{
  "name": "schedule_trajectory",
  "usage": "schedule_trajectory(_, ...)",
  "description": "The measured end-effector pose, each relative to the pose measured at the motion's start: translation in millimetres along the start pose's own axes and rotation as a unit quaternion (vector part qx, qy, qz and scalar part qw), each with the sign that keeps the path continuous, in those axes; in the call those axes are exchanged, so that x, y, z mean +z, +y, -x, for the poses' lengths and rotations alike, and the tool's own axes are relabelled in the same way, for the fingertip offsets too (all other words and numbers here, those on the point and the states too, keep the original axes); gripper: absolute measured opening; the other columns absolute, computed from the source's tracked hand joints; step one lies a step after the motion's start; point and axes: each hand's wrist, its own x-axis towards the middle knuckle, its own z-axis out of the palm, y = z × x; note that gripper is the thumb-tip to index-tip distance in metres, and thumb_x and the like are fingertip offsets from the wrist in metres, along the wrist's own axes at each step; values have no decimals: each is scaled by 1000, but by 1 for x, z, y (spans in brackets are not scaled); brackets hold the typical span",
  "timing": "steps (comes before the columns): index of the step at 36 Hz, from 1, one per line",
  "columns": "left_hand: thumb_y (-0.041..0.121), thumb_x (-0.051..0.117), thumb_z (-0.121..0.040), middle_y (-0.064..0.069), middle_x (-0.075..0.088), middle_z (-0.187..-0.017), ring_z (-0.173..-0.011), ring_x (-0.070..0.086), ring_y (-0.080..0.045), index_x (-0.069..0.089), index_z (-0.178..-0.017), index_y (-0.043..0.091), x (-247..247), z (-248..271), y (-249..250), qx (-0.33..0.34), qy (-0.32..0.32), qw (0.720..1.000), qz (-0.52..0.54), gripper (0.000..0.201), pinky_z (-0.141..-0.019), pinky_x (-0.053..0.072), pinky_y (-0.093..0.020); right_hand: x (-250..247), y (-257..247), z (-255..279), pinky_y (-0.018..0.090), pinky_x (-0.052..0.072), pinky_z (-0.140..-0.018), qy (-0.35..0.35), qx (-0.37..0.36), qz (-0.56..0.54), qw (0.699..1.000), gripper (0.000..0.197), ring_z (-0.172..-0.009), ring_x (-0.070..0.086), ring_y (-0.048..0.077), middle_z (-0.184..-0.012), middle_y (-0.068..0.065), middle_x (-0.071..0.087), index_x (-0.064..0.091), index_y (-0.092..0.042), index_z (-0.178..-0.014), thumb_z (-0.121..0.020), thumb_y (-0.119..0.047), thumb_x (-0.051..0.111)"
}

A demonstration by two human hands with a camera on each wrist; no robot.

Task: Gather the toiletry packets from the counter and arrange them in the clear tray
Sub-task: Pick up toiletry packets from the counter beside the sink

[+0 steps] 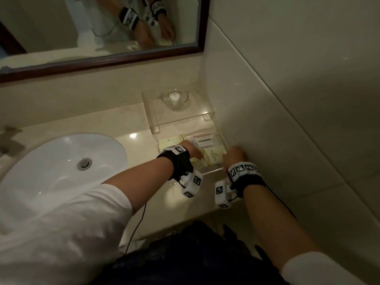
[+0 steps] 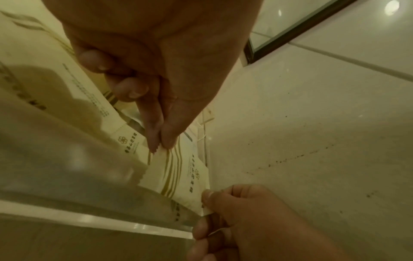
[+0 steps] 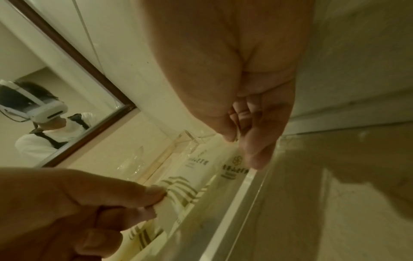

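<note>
A clear tray (image 1: 224, 140) sits on the counter against the right wall and holds several cream packets. My left hand (image 1: 195, 153) reaches into it. In the left wrist view my left hand (image 2: 159, 146) pinches the serrated end of a cream packet with gold stripes (image 2: 178, 174) between thumb and forefinger. My right hand (image 1: 227, 157) is at the tray's near right corner, and there the right hand (image 2: 209, 199) pinches the same packet's other end. In the right wrist view my right hand (image 3: 243, 150) points its fingers down at the packet (image 3: 181, 190). A white card with coloured bars (image 1: 202, 138) lies further back.
Behind the tray stands a clear acrylic riser (image 1: 156, 118) with a glass bowl (image 1: 174, 97) on top. A white sink (image 1: 61, 161) fills the counter's left. The tiled wall (image 1: 287, 99) is close on the right, and a framed mirror (image 1: 102, 64) hangs behind.
</note>
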Motion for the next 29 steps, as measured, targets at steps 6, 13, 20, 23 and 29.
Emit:
schedule_trajectory(6,27,77,-74,-12,62,-123,-107,61,-28,60,-123,9,6,-3,5,-7,-5,999,-51,55,-93,52,-38,4,1,-6,36,54,-87,-1,10,28,1000,24,-108,63,31,-116,17,65,60,4,-113,-93,-9,53)
schedule_trajectory(13,27,66,-86,-9,54,-136,-122,54,-26,49,-135,6,14,-10,3,3,18,993,-120,56,-102,45,-35,4,-2,-5,34,50,-90,14,-6,75,997,27,-111,61,30,-121,14,62,57,5,-118,-98,-10,46)
schedule_trajectory(20,29,66,-85,-11,57,-130,-116,58,-27,48,-136,9,14,-7,3,15,34,990,-136,57,-99,48,-38,7,-5,-6,38,53,-85,30,5,83,996,31,-109,62,34,-120,22,62,54,5,-122,-95,-9,48)
schedule_trajectory(23,34,79,-71,-5,67,-106,-102,66,-26,64,-112,13,11,-11,1,10,30,991,-129,49,-89,55,-36,7,-6,-5,38,54,-85,30,12,82,996,33,-110,62,34,-121,22,61,52,5,-124,-95,-11,50)
schedule_trajectory(29,34,77,-75,-9,69,-105,-92,64,-23,70,-102,7,5,-14,-3,18,34,993,-109,39,-81,53,-31,9,-6,-3,38,52,-84,35,22,51,998,35,-111,60,36,-123,24,59,51,7,-123,-93,-12,52)
